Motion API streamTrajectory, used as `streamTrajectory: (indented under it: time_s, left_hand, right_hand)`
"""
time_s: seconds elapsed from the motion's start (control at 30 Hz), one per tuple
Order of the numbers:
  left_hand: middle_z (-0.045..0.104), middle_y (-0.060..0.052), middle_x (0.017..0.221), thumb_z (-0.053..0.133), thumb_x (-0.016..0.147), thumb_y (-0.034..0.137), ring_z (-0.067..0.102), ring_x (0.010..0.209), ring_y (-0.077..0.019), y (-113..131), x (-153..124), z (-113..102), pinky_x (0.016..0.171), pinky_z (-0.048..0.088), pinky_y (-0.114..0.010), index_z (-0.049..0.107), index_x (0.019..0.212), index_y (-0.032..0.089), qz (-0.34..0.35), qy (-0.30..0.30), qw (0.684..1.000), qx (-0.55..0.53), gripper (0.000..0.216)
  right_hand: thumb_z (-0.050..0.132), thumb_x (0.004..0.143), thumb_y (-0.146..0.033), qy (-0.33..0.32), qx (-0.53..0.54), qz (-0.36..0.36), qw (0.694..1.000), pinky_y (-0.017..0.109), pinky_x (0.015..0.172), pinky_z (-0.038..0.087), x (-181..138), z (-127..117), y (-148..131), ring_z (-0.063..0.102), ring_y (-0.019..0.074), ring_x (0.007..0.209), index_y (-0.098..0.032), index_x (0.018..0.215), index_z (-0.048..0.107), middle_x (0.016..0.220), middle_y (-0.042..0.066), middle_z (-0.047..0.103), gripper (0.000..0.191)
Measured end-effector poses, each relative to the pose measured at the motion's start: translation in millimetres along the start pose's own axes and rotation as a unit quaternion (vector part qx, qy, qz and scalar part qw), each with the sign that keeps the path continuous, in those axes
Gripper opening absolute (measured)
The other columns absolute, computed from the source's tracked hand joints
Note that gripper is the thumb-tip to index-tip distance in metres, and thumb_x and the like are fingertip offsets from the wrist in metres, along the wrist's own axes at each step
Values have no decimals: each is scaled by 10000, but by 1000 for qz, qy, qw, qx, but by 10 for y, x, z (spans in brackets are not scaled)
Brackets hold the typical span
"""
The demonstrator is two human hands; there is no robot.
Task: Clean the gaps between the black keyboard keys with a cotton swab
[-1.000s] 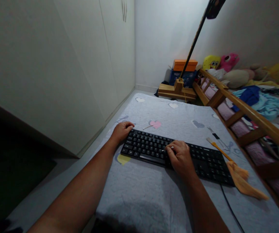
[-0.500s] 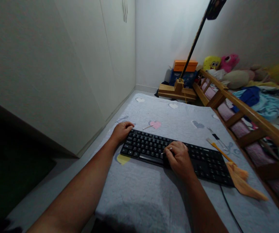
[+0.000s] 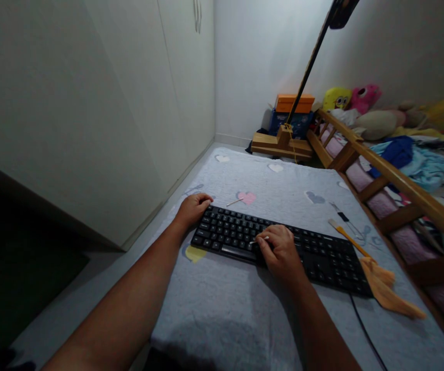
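Wall-side stacked boxes (image 3: pixel 295 103); right hand (image 3: pixel 279 251) tight on swab (image 3: pixel 265 238), left hand (image 3: pixel 193 209) against keyboard (image 3: pixel 227 232), grip unclear

There are two hands (image 3: pixel 194 209) (image 3: pixel 281 248), one keyboard (image 3: pixel 233 233), two swabs (image 3: pixel 234 202) (image 3: pixel 253 242), one brush (image 3: pixel 348 237).

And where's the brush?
In the head view, the brush lies on the right, beside the far edge of the keyboard, its handle end by the orange cloth.

The keyboard (image 3: pixel 318 257) is black, the cloth (image 3: pixel 384 289) orange, the bluish-grey sheet (image 3: pixel 214 291) heart-patterned.
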State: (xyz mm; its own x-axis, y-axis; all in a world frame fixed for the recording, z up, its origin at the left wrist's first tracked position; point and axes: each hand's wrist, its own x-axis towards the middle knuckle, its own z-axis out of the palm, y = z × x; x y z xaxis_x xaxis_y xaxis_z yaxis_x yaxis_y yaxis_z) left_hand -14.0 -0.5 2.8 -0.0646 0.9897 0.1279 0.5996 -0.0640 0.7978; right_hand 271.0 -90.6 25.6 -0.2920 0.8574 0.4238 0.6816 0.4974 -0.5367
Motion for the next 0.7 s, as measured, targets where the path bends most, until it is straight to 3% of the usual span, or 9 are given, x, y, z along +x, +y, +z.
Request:
streamTrajectory:
  time_s: [0.33, 0.7]
  left_hand:
    - [757, -66, 886, 528, 776, 337, 680, 844, -251, -38, 8, -1, 811, 501, -356, 757, 884, 169, 8, 2, 1000, -3, 304]
    - [758, -65, 893, 523, 773, 354, 681, 865, -257, -5, 1, -5, 821, 494, -353, 750, 872, 175, 7, 4, 1000, 3, 306]
  right_hand:
    - [512, 925, -235, 4, -2, 21, 1000, 389, 867, 367, 8, -87, 59, 569, 214, 861, -219, 732, 659, 795, 40, 657, 243]
    - [530, 935, -235, -5, 13, 18, 1000, 397, 899, 365, -4, -54, 74, 576, 217, 907, -218, 775, 677, 846, 41, 673, 218]
